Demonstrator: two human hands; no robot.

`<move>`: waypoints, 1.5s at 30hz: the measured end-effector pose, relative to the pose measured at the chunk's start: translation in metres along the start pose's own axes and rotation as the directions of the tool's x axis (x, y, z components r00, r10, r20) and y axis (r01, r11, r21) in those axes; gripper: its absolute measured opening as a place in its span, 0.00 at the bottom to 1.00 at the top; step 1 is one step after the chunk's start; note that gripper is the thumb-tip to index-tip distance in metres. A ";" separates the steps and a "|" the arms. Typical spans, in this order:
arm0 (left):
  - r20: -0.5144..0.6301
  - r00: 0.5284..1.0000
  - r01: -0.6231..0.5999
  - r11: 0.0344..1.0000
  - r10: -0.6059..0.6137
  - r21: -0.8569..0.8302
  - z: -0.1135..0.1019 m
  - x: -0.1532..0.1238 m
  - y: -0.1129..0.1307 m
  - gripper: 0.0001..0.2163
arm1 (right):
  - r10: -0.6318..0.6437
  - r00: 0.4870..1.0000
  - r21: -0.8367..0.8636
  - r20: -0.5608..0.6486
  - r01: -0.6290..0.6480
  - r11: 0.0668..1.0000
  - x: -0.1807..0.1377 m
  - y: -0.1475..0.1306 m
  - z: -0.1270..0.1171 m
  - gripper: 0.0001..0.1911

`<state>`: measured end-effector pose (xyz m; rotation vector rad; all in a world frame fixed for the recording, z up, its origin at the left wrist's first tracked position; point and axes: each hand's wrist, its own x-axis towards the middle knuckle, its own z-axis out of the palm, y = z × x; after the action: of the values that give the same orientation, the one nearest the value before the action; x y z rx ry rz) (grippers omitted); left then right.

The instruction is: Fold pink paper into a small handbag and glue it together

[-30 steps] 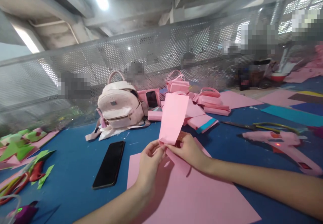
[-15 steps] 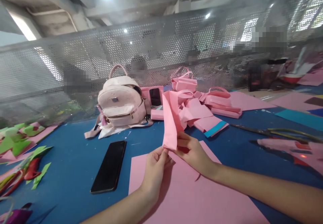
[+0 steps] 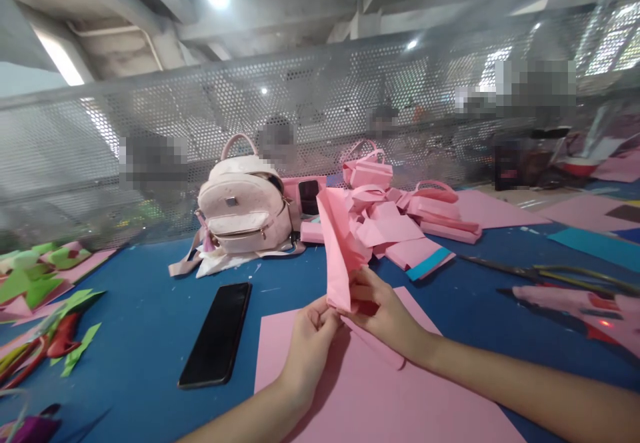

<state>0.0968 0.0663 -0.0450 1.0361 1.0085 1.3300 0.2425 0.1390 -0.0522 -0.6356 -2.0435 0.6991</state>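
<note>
Both my hands hold a folded pink paper piece (image 3: 340, 243) upright above a large pink sheet (image 3: 370, 390) on the blue table. My left hand (image 3: 307, 336) pinches its lower edge from the left. My right hand (image 3: 383, 313) grips the bottom from the right, fingers pressed into the fold. The paper stands tall and narrow, its side edge turned toward me.
A black phone (image 3: 217, 333) lies left of the sheet. A pale pink backpack (image 3: 245, 206) and a pile of pink paper bags (image 3: 400, 213) sit behind. A pink glue gun (image 3: 580, 300) and scissors (image 3: 540, 271) lie at right. Green paper scraps (image 3: 45, 283) are at left. A perforated metal screen (image 3: 150, 130) backs the table.
The paper piece has turned from showing its flat face to showing its narrow side. My hands stayed at its bottom edge, pressing the fold. The camera shifted slightly.
</note>
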 end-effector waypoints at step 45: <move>-0.051 0.998 -0.043 0.992 0.037 -0.118 -0.002 0.003 -0.019 0.19 | -0.170 0.985 -0.110 0.009 0.170 0.979 -0.005 -0.003 -0.005 0.15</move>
<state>0.1001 0.0696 -0.0640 0.9423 0.9367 1.4364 0.2483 0.1348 -0.0504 -0.5155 -2.1184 0.4890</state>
